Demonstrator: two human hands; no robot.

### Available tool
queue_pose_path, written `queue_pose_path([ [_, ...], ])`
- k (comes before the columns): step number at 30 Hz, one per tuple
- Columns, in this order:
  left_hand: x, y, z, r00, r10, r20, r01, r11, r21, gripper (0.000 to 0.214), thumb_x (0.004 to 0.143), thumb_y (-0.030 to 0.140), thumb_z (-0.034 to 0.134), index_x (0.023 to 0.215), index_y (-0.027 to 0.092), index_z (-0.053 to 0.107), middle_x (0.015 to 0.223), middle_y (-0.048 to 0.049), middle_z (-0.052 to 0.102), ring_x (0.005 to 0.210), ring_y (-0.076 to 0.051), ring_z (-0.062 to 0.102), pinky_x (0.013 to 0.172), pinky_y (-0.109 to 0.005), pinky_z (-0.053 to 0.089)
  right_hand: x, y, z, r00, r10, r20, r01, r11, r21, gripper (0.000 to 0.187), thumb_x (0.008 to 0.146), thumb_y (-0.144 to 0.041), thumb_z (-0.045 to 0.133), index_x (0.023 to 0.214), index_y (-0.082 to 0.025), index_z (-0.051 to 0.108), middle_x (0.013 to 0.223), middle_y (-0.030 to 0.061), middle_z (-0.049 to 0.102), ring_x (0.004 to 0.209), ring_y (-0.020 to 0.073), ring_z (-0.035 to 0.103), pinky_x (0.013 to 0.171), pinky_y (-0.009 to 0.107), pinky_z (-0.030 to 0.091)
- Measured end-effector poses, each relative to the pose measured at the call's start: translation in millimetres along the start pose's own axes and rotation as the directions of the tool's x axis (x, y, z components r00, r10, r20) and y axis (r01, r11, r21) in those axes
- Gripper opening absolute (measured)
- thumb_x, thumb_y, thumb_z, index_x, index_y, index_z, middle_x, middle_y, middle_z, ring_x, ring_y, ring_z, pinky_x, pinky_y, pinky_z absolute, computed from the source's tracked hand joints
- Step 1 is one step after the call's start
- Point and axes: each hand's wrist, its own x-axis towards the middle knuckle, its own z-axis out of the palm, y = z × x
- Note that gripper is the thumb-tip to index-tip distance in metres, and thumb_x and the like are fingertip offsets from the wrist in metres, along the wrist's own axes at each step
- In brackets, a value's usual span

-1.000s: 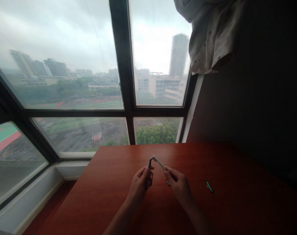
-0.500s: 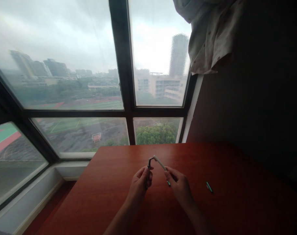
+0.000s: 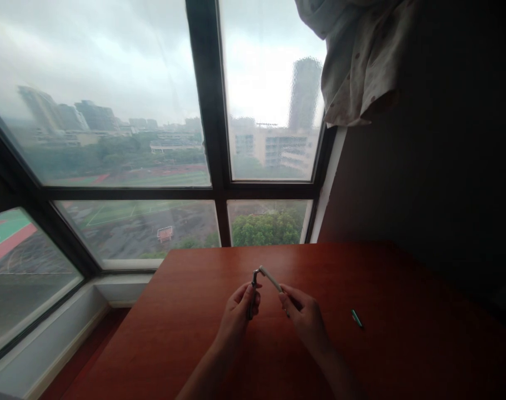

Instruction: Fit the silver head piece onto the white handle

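Observation:
My left hand is closed around the dark handle of a small tool with a bent, shiny metal head pointing up. A slim pale stick slants from my right hand, pinched between thumb and fingers. Its far end meets the metal head or lies right beside it; I cannot tell which. Below my right fingers a dark end of the stick pokes out. To the right on the tabletop lies a short, narrow green piece, shaped like a pen cap.
Both hands are above a reddish-brown wooden table. Beyond its far edge stand large windows with dark frames. A pale spotted cloth hangs at upper right, beside a dark wall.
The stick's far end has shifted slightly left and down, closer to the tool's metal head. Both hands stay almost in place, and the green piece lies where it was.

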Motion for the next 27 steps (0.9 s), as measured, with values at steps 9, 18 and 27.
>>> queue_pose_path([
  [9,0.9,-1.4,-1.1,1.0,0.01,0.005,-0.01,1.0,-0.008,0.042,0.071,0.05,0.072,0.09,0.013,0.067,0.059,0.0032,0.051,0.047,-0.005,0.038,0.046,-0.018,0.024,0.8,1.0,-0.5,0.998,-0.052,-0.017,0.052,0.998,-0.039,0.036,0.088,-0.041,0.052,0.1,-0.014,0.073,0.068,0.0042,0.067,0.06,0.0166,0.061,0.053,0.022,0.046],
  [18,-2.5,1.8,1.9,1.0,-0.002,0.018,0.003,0.998,-0.065,0.04,0.071,0.049,0.072,0.087,0.012,0.067,0.059,0.0034,0.051,0.045,-0.004,0.038,0.045,-0.017,0.024,1.9,5.5,-1.5,0.995,-0.064,-0.077,0.06,0.997,-0.053,0.031,0.086,-0.037,0.055,0.099,-0.015,0.074,0.075,0.0071,0.072,0.063,0.0189,0.065,0.057,0.024,0.051],
  [27,-3.2,3.2,4.7,1.0,-0.007,0.009,0.008,0.996,-0.091,0.04,0.07,0.049,0.073,0.086,0.012,0.066,0.059,0.0032,0.052,0.045,-0.004,0.039,0.045,-0.017,0.025,0.1,4.6,1.0,0.999,-0.042,-0.014,0.042,0.999,-0.02,0.035,0.088,-0.04,0.053,0.101,-0.014,0.072,0.071,0.005,0.069,0.062,0.0173,0.063,0.055,0.022,0.048],
])
